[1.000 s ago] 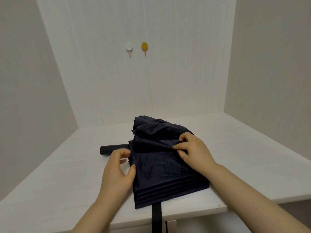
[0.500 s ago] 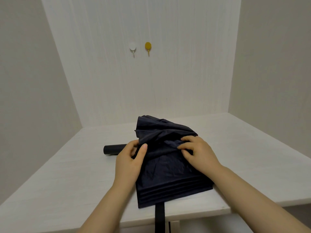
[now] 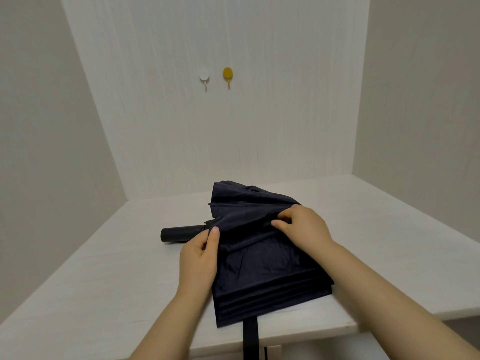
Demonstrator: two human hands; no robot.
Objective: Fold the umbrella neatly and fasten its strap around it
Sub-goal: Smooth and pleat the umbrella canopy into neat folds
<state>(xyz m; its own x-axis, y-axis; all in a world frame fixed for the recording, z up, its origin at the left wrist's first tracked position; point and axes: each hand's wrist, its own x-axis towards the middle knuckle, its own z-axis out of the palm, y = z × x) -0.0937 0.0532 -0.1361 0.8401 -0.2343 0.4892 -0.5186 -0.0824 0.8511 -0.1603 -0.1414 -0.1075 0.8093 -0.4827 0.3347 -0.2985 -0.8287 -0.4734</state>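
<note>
A collapsed dark navy umbrella lies on the white table, its canopy spread in loose pleats. Its black handle points left. Several flat folds are stacked at the near edge, and rumpled cloth rises at the far side. The black strap hangs over the table's front edge. My left hand pinches the canopy's left edge near the handle. My right hand pinches a pleat on the right part of the canopy.
A white hook and a yellow hook are stuck to the back wall. Walls close in the table at the left, back and right. The table's front edge runs just below the umbrella.
My left hand has moved up from beside the handle onto the canopy's left edge and gripped it. My right hand has kept its pinch on the pleat; the far cloth is pulled flatter.
</note>
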